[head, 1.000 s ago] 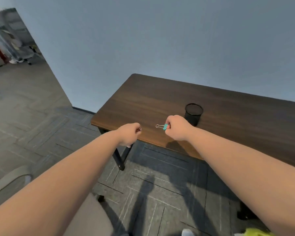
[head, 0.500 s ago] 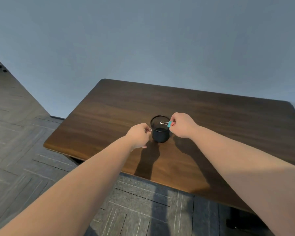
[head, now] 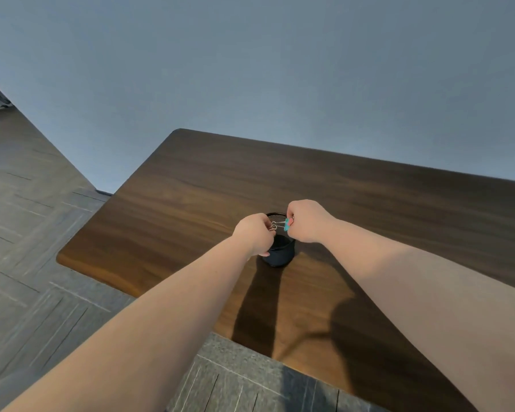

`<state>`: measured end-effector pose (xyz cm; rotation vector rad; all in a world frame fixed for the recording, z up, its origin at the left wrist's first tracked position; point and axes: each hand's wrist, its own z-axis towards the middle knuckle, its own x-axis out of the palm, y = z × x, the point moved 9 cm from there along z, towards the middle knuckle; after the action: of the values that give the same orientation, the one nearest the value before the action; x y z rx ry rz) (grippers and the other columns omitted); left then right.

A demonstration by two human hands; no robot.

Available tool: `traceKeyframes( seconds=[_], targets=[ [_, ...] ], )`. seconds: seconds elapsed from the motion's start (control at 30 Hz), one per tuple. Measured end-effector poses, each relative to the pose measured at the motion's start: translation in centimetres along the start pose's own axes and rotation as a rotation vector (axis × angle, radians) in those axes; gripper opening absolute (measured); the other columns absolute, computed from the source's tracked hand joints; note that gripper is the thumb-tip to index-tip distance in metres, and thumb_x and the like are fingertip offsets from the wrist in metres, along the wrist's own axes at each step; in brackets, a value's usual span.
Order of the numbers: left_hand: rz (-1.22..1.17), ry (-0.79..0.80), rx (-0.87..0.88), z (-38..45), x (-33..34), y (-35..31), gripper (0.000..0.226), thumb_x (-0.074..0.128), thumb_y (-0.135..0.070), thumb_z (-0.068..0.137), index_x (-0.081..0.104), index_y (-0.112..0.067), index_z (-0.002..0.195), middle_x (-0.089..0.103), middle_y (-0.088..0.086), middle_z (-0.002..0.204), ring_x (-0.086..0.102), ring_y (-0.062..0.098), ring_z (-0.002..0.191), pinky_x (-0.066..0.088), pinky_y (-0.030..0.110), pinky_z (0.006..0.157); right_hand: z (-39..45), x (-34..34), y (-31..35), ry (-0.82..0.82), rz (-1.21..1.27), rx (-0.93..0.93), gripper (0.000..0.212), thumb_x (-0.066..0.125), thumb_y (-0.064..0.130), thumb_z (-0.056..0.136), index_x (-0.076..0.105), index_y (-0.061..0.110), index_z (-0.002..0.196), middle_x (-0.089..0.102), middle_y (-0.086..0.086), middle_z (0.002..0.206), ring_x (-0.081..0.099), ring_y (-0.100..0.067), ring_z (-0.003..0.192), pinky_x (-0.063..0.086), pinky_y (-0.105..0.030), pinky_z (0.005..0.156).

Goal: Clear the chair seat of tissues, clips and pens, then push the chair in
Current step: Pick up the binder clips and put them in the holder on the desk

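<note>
A black mesh cup stands on the dark wooden desk, near its front edge. Both my fists hover right over the cup's rim. My right hand pinches a teal binder clip, whose wire handles point left across the cup's mouth. My left hand is closed on a small clip; only its metal loop shows at the fingertips. The two clips nearly touch. The chair, tissues and pens are out of view.
A plain blue-grey wall runs behind the desk. Grey patterned carpet tiles cover the floor to the left and below the desk's front edge. My forearms cast dark shadows on the desk toward me.
The view has swung from the chair and floor onto the desk. Both hands travelled forward with their clips and closed in together above the cup's mouth.
</note>
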<state>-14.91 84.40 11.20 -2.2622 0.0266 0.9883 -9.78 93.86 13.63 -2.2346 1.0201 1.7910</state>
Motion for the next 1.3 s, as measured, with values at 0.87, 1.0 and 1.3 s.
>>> traceKeyframes(
  seconds=[0.87, 1.0, 1.3],
  targets=[
    [0.203, -0.046, 0.171, 1.4, -0.3, -1.2, 0.057, 0.071, -0.026, 0.077, 0.048, -0.010, 0.127, 0.053, 0.012, 0.126, 0.055, 0.028, 0.110, 0.049, 0.036, 0.084, 1.8, 1.0, 1.8, 0.052, 0.011, -0.054, 0.030, 0.065, 0.009, 0.080, 0.058, 0.008, 0.110, 0.061, -0.009, 0.108, 0.051, -0.023, 0.089, 0.050, -0.036, 0.081],
    [0.194, -0.046, 0.185, 1.0, -0.7, -1.2, 0.056, 0.072, -0.025, 0.076, 0.051, -0.010, 0.125, 0.058, 0.008, 0.123, 0.057, 0.027, 0.109, 0.051, 0.037, 0.088, 1.9, 1.1, 1.9, 0.062, 0.015, -0.049, 0.026, 0.069, 0.010, 0.078, 0.054, 0.013, 0.099, 0.055, -0.005, 0.098, 0.051, -0.023, 0.087, 0.048, -0.034, 0.075],
    [0.244, -0.084, 0.202, 0.6, -2.0, -0.8, 0.060, 0.074, -0.028, 0.075, 0.050, -0.011, 0.127, 0.058, 0.006, 0.127, 0.055, 0.025, 0.115, 0.046, 0.032, 0.088, 2.0, 1.3, 3.0, 0.108, -0.024, -0.071, 0.037, 0.074, 0.012, 0.073, 0.057, 0.011, 0.106, 0.052, -0.008, 0.103, 0.055, -0.026, 0.091, 0.049, -0.035, 0.074]
  ],
)
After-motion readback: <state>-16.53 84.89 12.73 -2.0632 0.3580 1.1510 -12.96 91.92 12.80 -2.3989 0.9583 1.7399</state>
